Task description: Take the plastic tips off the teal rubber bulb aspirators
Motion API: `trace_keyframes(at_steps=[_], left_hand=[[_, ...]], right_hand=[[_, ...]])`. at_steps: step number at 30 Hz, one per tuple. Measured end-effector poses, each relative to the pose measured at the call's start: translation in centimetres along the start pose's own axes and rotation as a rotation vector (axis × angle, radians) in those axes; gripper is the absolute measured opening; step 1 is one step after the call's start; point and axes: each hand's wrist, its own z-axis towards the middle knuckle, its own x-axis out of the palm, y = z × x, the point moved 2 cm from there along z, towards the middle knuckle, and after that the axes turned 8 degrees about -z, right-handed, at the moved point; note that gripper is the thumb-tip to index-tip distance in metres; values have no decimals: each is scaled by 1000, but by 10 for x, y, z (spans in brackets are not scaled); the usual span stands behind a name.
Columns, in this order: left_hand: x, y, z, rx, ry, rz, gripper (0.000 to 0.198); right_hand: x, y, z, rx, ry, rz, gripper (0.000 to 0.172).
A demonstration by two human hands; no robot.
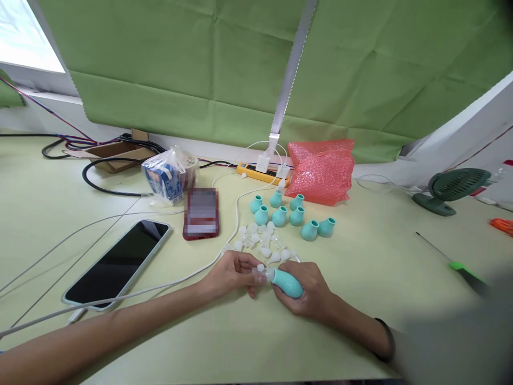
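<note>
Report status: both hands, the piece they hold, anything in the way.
Right hand gripping teal bulb. Left hand pinching clear tip at its mouth. Spare tips and spare bulbs just beyond; white cable beside left wrist, not blocking.

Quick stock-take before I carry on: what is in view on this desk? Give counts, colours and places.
loose bulbs: eight, teal, mid-desk beyond the hands
loose tips: small pile, count unclear, whitish, just beyond the hands
phone: one, dark screen, left
red device: one, red, face blurred, beside the bag
plastic bag: one, clear, blue carton inside, back left
bubble wrap: one, pink, back centre
power strip: one, yellow, by the wall
fan: one, green, far right
screwdriver: one, green handle, right
left hand: pinches the held tip, clear
right hand: grips the held bulb, teal
</note>
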Motion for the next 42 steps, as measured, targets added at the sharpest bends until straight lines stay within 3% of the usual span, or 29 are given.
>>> trace_keyframes(at_steps=[5, 11, 18, 23, 29, 32, 37, 39, 42], left_hand=[[1, -8, -4, 51, 10, 261, 30], [6, -15, -15, 496, 69, 889, 20], [11, -12, -21, 804, 190, 1077, 20], [17, -13, -27, 997, 187, 1296, 18], [22, -15, -34, 1096, 300, 1450, 22], [19, -15, -33, 1116, 303, 1432, 21], [1, -35, -24, 1120, 96, 1314, 35], [-5, -45, -18, 974, -47, 1369, 30], [-11, -51, -9, 623, -296, 1622, 26]], right_hand=[[2, 1, -3, 35, 111, -14, 4], [4, 2, 1, 169, 293, 250, 2], [-5, 1, 6, 314, 470, 452, 7], [-6, -3, 5, 411, 581, 596, 16], [-10, -3, 8, 336, 632, 774, 21], [-9, 1, 6, 309, 602, 732, 25], [-4, 6, -1, 314, 348, 565, 33], [-3, 6, -3, 314, 311, 519, 32], [-2, 5, -5, 302, 302, 473, 31]])
